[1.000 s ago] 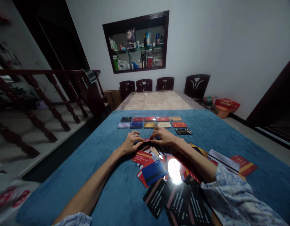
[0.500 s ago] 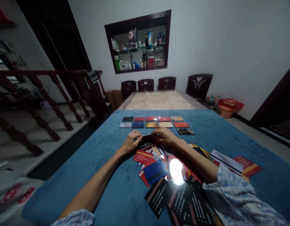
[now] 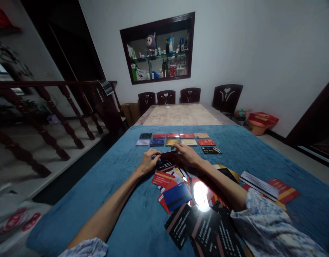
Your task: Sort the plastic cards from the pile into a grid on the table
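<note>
Between my two hands a dark reddish card, or a thin stack of them, (image 3: 168, 155) is held tilted above the blue cloth. My left hand (image 3: 149, 161) pinches its left end; my right hand (image 3: 188, 154) grips the right end. Under and in front of them spreads a loose pile with a blue card (image 3: 177, 196), a red card (image 3: 163, 178) and black cards (image 3: 206, 228). Beyond the hands lie two rows of small card stacks, including a black one (image 3: 145, 136) and a cream one (image 3: 189, 142). A black card stack (image 3: 211, 150) lies below their right end.
The blue cloth (image 3: 113, 160) covers the near part of the table (image 3: 180, 113). More cards, one white with a stripe (image 3: 259, 185), lie by my right forearm. Chairs (image 3: 227, 98) stand at the far end. A wooden railing (image 3: 46, 84) runs along the left.
The held card has tilted, showing more of its reddish face. My right fingers have lifted slightly. The whole view has shifted a little.
</note>
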A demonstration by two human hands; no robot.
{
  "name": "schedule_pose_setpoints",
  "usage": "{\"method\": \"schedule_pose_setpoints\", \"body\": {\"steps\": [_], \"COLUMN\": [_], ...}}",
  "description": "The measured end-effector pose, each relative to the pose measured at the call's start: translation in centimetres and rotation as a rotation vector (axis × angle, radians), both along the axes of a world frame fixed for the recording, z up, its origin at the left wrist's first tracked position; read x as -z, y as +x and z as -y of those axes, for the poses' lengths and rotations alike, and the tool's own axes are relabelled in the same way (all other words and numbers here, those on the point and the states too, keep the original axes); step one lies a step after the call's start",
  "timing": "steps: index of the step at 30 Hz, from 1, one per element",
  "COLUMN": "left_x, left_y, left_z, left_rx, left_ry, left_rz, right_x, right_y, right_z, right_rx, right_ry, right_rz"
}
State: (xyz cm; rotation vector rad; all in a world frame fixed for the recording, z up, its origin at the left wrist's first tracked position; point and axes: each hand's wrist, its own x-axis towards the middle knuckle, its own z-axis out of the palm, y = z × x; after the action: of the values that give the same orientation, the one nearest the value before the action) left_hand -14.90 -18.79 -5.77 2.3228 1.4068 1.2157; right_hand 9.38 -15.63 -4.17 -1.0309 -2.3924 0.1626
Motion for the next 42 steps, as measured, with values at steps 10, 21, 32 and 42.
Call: {"method": "schedule_pose_setpoints", "body": {"steps": [10, 21, 32, 42], "left_x": [0.7, 0.5, 0.6, 0.6], "left_y": [0.2, 0.3, 0.8, 1.2], "left_z": [0.0, 0.3, 0.5, 0.1], "left_rx": [-0.012, -0.024, -0.045, -0.053], "left_ry": [0.010, 0.064, -0.044, -0.070], "left_rz": [-0.011, -0.078, -0.160, -0.119], "right_x": [0.2, 0.5, 0.1, 1.4], "right_y": [0.0, -0.2, -0.3, -0.4], "right_z": [0.2, 0.1, 0.7, -0.3], "right_rx": [0.074, 0.128, 0.127, 0.064], "right_ry": [-0.007, 0.053, 0.001, 0.050], "right_rz": [0.109, 0.148, 0.194, 0.133]}}
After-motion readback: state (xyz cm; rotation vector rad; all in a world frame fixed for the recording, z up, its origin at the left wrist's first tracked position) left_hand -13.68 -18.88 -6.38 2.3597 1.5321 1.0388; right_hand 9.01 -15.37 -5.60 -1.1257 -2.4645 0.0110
